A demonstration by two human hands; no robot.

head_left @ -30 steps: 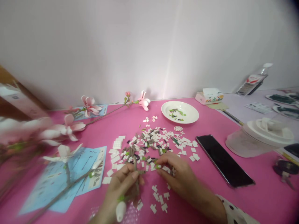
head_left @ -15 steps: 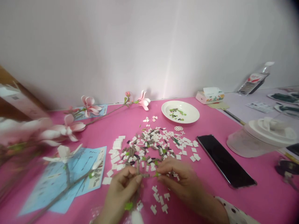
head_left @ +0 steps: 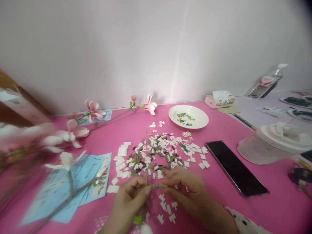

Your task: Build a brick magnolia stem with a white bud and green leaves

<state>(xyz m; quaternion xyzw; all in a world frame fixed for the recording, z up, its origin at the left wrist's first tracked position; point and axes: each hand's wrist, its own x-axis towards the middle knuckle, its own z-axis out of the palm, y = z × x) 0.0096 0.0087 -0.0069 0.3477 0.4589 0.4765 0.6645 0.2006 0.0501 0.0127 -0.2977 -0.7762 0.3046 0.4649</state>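
My left hand (head_left: pixel 131 198) is closed around a grey-brown toy branch (head_left: pixel 146 178) that stands nearly upright in the picture. At its lower end are a bright green leaf piece (head_left: pixel 137 220) and a blurred white part (head_left: pixel 146 229). A thin side stem (head_left: pixel 154 186) points right from the branch. My right hand (head_left: pixel 186 191) pinches a small green piece (head_left: pixel 163 185), which meets the tip of that stem; whether it is fixed there I cannot tell. Just beyond both hands lies a heap of loose white, brown and green building pieces (head_left: pixel 156 152).
Blue printed sheets (head_left: pixel 85 169) lie left under a white flower branch (head_left: pixel 70 185). Pink flowers (head_left: pixel 94 113) stand behind. A white plate (head_left: pixel 202 123) holds small pieces. Rightward are a phone (head_left: pixel 236 169), a tissue box (head_left: pixel 219 99) and a lidded tub (head_left: pixel 258 149).
The green piece in my right hand has come up to the side stem's end, closing the gap between them. My left hand has shifted slightly right with the branch.
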